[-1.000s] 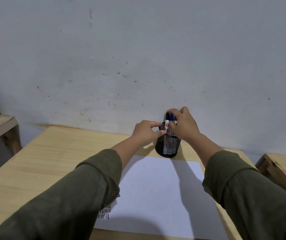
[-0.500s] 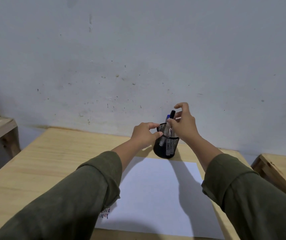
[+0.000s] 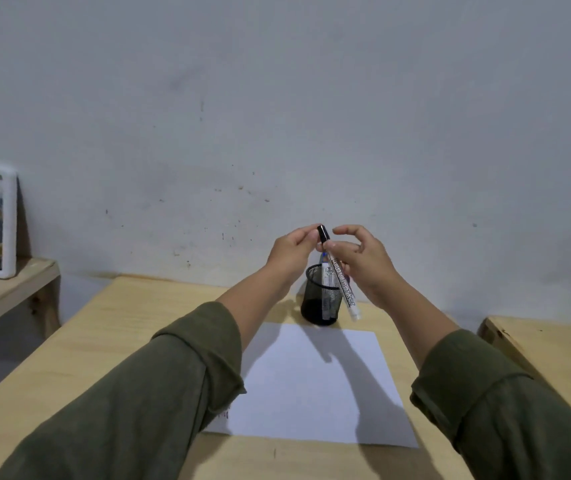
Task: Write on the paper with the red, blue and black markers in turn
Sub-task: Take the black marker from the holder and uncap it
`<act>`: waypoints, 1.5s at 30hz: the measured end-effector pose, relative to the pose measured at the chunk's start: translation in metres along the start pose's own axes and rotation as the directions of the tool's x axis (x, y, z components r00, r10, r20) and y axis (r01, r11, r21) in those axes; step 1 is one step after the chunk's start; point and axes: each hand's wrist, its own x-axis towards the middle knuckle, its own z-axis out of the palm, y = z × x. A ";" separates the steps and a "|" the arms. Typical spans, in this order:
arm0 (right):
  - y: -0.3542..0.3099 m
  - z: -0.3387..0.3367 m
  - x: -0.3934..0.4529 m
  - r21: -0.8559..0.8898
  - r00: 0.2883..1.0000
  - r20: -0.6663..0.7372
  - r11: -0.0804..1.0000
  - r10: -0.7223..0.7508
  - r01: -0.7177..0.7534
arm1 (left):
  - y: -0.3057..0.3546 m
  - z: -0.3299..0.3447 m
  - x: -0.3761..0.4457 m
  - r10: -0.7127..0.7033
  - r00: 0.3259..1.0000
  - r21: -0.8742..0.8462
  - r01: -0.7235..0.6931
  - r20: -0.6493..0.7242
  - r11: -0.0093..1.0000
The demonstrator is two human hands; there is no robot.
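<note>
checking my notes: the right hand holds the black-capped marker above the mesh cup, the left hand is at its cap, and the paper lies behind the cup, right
Not quite. In the head view, the paper lies in front of the mesh cup, nearer the person, not behind it. The right hand holds the black-capped marker above the cup, left hand at its cap.

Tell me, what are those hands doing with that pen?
A person holds a black-capped marker up over the mesh pen cup. The right hand has its grip on the white barrel, and the left hand pinches the black cap, which is on. The paper lies on the wooden table, with small marks at its near left corner.
</note>
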 end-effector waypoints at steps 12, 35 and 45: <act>-0.014 0.012 -0.107 0.434 0.961 0.219 0.866 0.166 -0.249 | 0.004 -0.031 -0.085 -0.276 0.904 -0.376 0.143 -0.327 0.916; -0.015 0.073 -0.145 0.646 0.995 -0.001 0.759 0.102 -0.077 | 0.009 -0.021 -0.142 -0.158 0.979 -0.477 0.081 -0.125 0.875; 0.004 0.075 -0.143 0.493 1.000 0.024 0.870 0.001 -0.013 | -0.001 -0.054 -0.133 -0.312 0.876 -0.460 0.120 -0.368 0.880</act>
